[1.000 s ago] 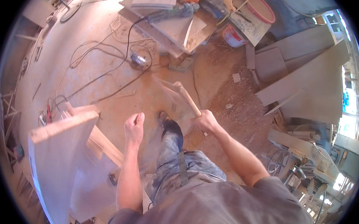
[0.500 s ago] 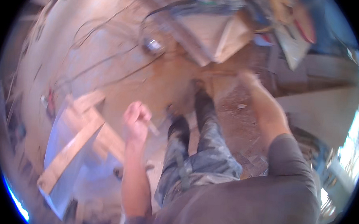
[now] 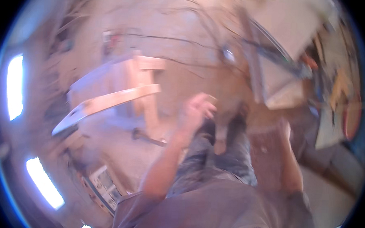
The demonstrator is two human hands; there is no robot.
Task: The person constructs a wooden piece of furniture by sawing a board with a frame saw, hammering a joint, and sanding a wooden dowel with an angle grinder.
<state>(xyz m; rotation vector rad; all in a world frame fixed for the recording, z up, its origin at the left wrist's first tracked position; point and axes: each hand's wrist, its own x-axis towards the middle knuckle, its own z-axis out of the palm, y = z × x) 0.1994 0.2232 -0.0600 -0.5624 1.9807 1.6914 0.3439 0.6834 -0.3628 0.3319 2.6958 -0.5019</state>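
My left hand [image 3: 199, 110] is raised in front of my legs with its fingers curled. A thin pale bit shows at its fingertips, too blurred to name. To its left is a pale wooden piece [image 3: 122, 96] made of joined boards, with bluish sheeting about it. A hammer-like tool [image 3: 149, 138] lies between that piece and my left forearm. My right hand [image 3: 285, 128] hangs out to the right over the brownish floor, apart from anything I can make out. Its fingers are smeared by motion.
Dark cords [image 3: 169, 38] run across the floor to a small shiny object [image 3: 228, 55]. Boards and a box-like pale panel piece [image 3: 283, 83] stand at the far right. A yellow object [image 3: 339, 86] lies beyond. A framed panel [image 3: 106, 184] is at lower left.
The view has swung left, so the wooden piece and cords appear farther right. My left hand is now before my legs; the pale stick seen in it no longer shows clearly. My right arm is lower.
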